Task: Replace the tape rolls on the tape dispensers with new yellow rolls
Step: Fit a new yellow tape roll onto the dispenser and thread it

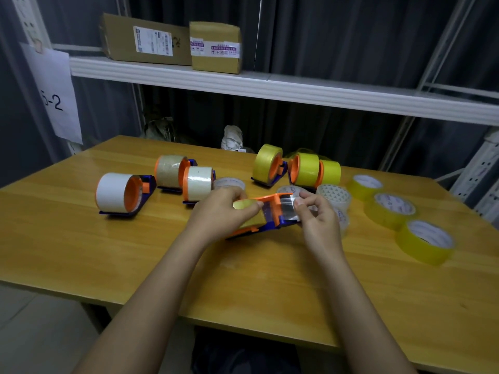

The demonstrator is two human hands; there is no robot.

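Observation:
A blue and orange tape dispenser [270, 215] with a yellow roll lies at the table's middle. My left hand [221, 211] grips the yellow roll on it. My right hand [314, 214] pinches the pulled-out tape end [286, 209] over the dispenser's mouth. Three dispensers with pale rolls, among them a white one [116, 193], stand at the left. Dispensers with yellow rolls [270, 164] [310, 170] stand behind. Three loose yellow rolls [425, 241] lie at the right.
Loose clear rolls [333, 197] lie just behind and beside my right hand. The wooden table [243, 279] has its front edge close to me. A white shelf [270, 87] with two cardboard boxes [216, 47] hangs above the far side.

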